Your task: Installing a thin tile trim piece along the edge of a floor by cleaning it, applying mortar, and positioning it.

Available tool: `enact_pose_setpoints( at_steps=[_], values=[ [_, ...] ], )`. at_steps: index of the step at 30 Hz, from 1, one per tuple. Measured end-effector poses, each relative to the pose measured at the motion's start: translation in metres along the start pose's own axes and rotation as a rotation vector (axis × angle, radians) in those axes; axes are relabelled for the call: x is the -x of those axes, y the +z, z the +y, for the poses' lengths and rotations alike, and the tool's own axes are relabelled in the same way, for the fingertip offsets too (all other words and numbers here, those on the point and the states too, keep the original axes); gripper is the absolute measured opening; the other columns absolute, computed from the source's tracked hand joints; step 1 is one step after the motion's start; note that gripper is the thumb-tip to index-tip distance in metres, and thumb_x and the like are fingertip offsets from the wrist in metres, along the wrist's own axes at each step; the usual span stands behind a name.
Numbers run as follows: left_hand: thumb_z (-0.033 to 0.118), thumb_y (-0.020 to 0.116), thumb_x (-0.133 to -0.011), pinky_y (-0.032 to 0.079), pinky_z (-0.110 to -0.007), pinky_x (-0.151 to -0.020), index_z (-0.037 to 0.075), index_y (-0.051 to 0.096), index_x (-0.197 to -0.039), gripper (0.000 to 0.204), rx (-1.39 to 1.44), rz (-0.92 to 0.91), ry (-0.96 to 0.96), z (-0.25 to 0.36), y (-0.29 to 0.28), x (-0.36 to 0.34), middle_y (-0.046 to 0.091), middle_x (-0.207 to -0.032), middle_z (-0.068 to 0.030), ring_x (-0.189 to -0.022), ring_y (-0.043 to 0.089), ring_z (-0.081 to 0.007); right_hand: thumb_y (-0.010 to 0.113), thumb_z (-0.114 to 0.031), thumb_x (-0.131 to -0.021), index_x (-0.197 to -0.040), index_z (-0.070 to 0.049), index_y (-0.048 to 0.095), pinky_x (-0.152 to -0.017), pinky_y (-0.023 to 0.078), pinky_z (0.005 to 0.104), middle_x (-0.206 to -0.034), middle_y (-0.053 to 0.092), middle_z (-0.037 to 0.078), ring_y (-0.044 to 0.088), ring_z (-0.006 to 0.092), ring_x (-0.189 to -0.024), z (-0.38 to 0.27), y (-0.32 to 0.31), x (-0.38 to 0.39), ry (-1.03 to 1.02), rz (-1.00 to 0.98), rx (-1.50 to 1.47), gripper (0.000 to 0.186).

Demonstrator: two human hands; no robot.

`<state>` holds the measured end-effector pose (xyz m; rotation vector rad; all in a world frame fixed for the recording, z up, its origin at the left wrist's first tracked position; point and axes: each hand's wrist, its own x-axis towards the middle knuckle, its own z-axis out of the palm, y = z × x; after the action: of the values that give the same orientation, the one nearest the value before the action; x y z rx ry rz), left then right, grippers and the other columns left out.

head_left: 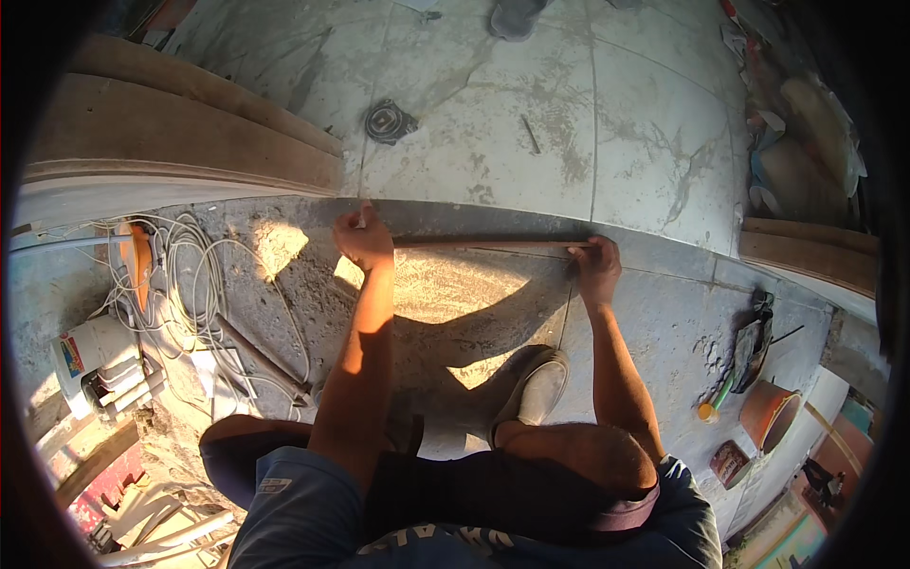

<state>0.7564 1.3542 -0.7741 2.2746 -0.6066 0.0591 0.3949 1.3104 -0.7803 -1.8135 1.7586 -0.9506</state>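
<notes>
A long, thin brown strip (483, 245) lies horizontally just below a dark grey threshold band (483, 214) at the edge of pale floor tiles (483, 142). My left hand (363, 242) is closed at the strip's left end, with a small pale thing at its fingertips that I cannot make out. Whether it also grips the strip is unclear. My right hand (594, 266) holds the strip near its right end between thumb and fingers. My shoe (531, 384) rests on the sunlit, rough grey floor below the strip.
A round dark case (387, 121) is on the tiles. Brown wooden frames (190, 123) flank the opening. Coiled cables (194, 266), an orange tool (137, 266) and a white bucket (90, 351) sit left. An orange bucket (765, 417) and dark tools (749, 341) sit right.
</notes>
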Motion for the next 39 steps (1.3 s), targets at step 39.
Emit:
enact_pose_setpoints(
  at_steps=[39],
  values=[
    [-0.009, 0.063, -0.077, 0.045, -0.030, -0.087, 0.002, 0.042, -0.118, 0.048, 1.182, -0.336, -0.337, -0.031, 0.039, 0.006, 0.061, -0.104, -0.0094, -0.097, 0.057, -0.0165, 0.079, -0.006, -0.069, -0.096, -0.001, 0.050, -0.070, 0.049, 0.0252, -0.082, 0.064, 0.006, 0.061, 0.0128, -0.074, -0.001, 0.049, -0.016, 0.408, 0.292, -0.408, 0.040]
  ],
)
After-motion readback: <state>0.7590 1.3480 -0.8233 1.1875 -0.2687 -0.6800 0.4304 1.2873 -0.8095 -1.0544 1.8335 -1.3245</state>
